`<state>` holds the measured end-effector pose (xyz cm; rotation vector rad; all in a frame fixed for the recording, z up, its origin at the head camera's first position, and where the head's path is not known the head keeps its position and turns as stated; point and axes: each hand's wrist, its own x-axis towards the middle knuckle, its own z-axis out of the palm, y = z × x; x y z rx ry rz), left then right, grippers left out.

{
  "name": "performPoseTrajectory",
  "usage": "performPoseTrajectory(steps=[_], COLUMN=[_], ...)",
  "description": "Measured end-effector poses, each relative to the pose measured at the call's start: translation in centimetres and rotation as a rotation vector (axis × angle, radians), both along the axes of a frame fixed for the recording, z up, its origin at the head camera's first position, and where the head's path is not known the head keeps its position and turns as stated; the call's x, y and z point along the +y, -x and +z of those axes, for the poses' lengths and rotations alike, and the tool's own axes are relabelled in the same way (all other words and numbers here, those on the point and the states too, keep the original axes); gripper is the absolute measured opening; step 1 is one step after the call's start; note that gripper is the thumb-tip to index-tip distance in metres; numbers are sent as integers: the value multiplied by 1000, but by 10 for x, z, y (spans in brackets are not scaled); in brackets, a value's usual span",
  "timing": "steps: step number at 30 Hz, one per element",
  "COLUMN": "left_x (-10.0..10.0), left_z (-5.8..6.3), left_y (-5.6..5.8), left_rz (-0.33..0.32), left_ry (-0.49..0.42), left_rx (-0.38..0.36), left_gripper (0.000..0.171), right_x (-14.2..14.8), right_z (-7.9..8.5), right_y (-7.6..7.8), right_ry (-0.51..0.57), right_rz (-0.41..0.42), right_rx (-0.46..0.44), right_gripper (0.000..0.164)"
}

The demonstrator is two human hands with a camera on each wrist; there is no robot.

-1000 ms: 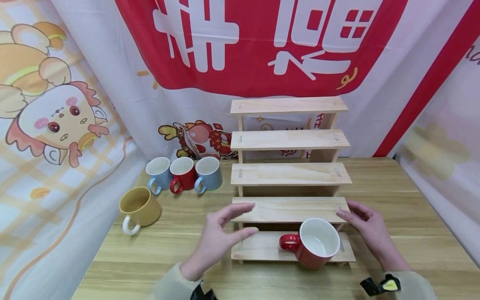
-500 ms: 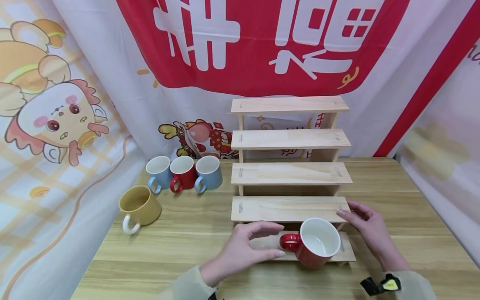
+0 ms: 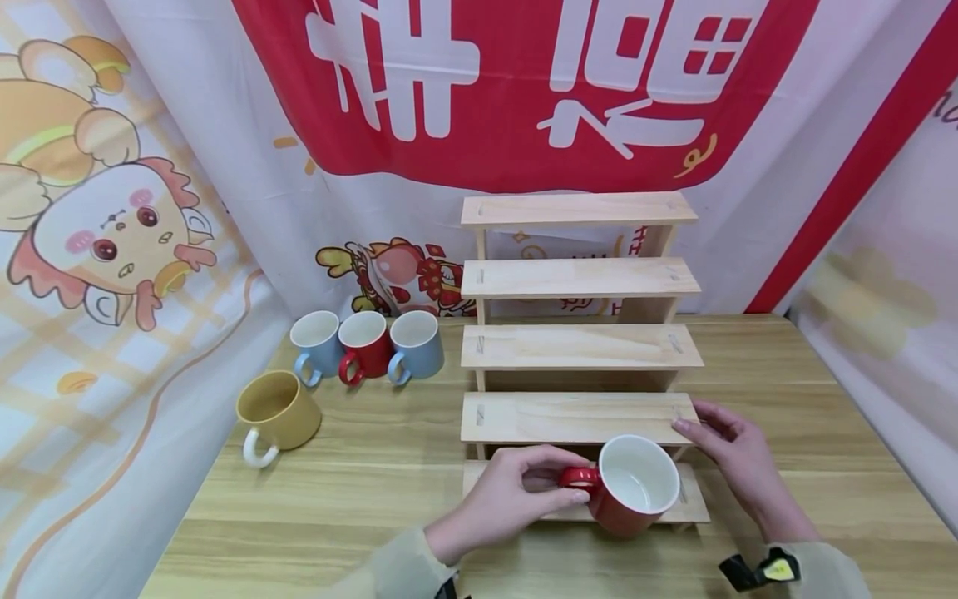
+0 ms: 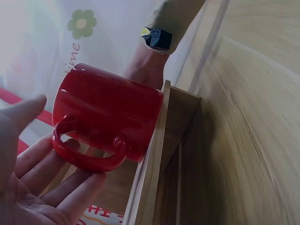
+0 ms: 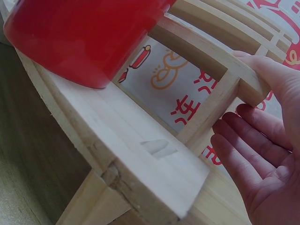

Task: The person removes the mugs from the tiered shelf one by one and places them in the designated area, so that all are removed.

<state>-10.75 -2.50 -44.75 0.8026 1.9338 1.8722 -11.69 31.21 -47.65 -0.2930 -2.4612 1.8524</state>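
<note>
A red mug [image 3: 627, 491] with a white inside stands on the lowest step of a tiered wooden shelf [image 3: 584, 416], its handle turned left. My left hand [image 3: 516, 491] is at that handle, fingers on one side and thumb on the other. In the left wrist view the fingers of the left hand [image 4: 51, 187] lie right by the handle [image 4: 89, 157], while the thumb stands apart from it. At the right end of the second step, my right hand [image 3: 741, 466] holds the board, its thumb on top and the fingers below, beside the support.
At the left back stand two light blue mugs, one [image 3: 318, 341] on either side of a smaller-looking red mug [image 3: 365, 345]. A yellow mug [image 3: 279, 412] with a white handle stands nearer, at the left. Printed cloth [image 3: 359, 208] hangs behind the wooden table [image 3: 337, 499].
My left hand has moved right, from beside the shelf's left end up to the red mug's handle. The right hand and the mug have stayed where they were.
</note>
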Motion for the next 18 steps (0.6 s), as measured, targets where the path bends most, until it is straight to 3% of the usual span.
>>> performPoseTrajectory(steps=[9,18], left_x=[12,21], left_z=[-6,-11], left_y=[1,-5], left_rz=[86,188], left_ry=[20,4], left_rx=[-37,-85], left_gripper=[19,21], right_x=[0,1], right_z=[-1,-2], right_y=[-1,-1], right_ry=[-19,9], right_rz=[7,-8], right_rx=[1,41], right_gripper=[66,57])
